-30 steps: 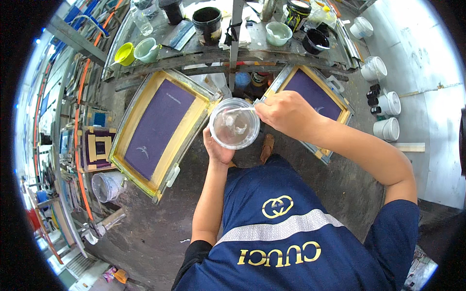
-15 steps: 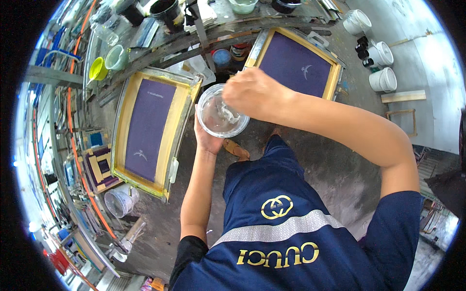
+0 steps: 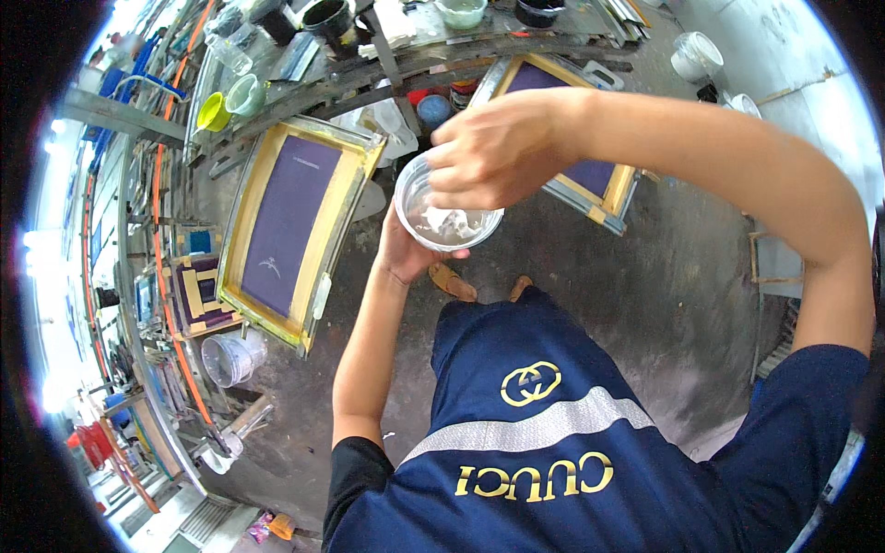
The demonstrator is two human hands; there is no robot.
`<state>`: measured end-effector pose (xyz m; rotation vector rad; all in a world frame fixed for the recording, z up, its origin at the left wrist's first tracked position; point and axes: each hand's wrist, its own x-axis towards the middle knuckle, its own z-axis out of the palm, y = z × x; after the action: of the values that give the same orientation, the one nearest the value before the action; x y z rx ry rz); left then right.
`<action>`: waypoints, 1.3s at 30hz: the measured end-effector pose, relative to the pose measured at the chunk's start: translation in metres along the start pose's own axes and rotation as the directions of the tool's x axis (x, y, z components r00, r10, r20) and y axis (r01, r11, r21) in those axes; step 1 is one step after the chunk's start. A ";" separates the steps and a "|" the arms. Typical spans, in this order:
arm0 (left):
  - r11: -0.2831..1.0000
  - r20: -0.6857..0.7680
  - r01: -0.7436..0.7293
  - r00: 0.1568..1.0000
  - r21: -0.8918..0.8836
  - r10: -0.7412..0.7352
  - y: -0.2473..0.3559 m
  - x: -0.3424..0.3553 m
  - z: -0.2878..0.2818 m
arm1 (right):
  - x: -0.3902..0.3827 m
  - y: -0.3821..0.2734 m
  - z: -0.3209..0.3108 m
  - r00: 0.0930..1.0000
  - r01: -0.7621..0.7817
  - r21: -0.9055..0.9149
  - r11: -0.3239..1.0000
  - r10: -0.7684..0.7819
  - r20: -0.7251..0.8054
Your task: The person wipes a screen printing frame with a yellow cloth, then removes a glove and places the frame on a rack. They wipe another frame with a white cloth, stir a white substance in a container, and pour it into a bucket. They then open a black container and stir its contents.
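Note:
A clear round plastic tub (image 3: pixel 412 205) is held out in front of me by my left hand (image 3: pixel 398 253), whose fingers wrap its side and underside. Inside it lies a pool of greyish liquid with a glossy white lump (image 3: pixel 446 221). My right hand (image 3: pixel 493 152) is over the tub's far right rim, fingers curled closed. Whatever those fingers grip is hidden behind the knuckles. To the left leans a screen-printing frame (image 3: pixel 288 221) with purple mesh and yellowish taped borders. A second such frame (image 3: pixel 604 182) stands at the right, partly covered by my right forearm.
Along the far side runs a worktable (image 3: pixel 433 63) bearing a yellow cup (image 3: pixel 213 112), a pale green cup (image 3: pixel 245 96) and a black bucket (image 3: pixel 327 23). A whitish bucket (image 3: pixel 230 359) sits on the floor at left, and a white pail (image 3: pixel 696 57) at far right.
My view has shifted, and the tub appears a little further right. My right hand has turned, its knuckles now more over the tub's rim. More of the white lump shows.

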<state>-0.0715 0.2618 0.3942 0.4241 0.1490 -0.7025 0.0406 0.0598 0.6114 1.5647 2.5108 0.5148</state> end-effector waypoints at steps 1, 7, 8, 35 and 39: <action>0.999 -0.018 0.028 0.999 0.028 -0.028 -0.003 0.001 0.010 | 0.004 0.000 -0.004 0.998 0.061 -0.045 0.997 -0.062 -0.030; 0.999 0.145 0.035 0.989 -0.017 -0.032 -0.025 -0.007 0.063 | -0.026 0.003 -0.008 0.989 -0.058 -0.243 0.968 0.089 0.118; 0.999 0.122 -0.045 0.992 0.004 0.045 -0.027 -0.013 0.070 | -0.031 -0.004 -0.011 0.978 -0.115 -0.204 0.972 0.148 0.150; 0.996 -0.586 -0.087 0.805 0.032 0.089 -0.094 0.034 -0.228 | -0.009 -0.230 0.334 0.436 -0.792 0.537 0.290 0.885 0.166; 0.992 -0.672 -0.028 0.733 0.122 0.104 -0.075 0.058 -0.309 | -0.024 -0.237 0.425 0.494 -0.766 0.560 0.317 0.847 0.197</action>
<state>-0.0743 0.3079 0.0748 0.7765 0.7962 -0.4539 -0.0236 0.0341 0.1291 3.1687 1.7689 -0.1768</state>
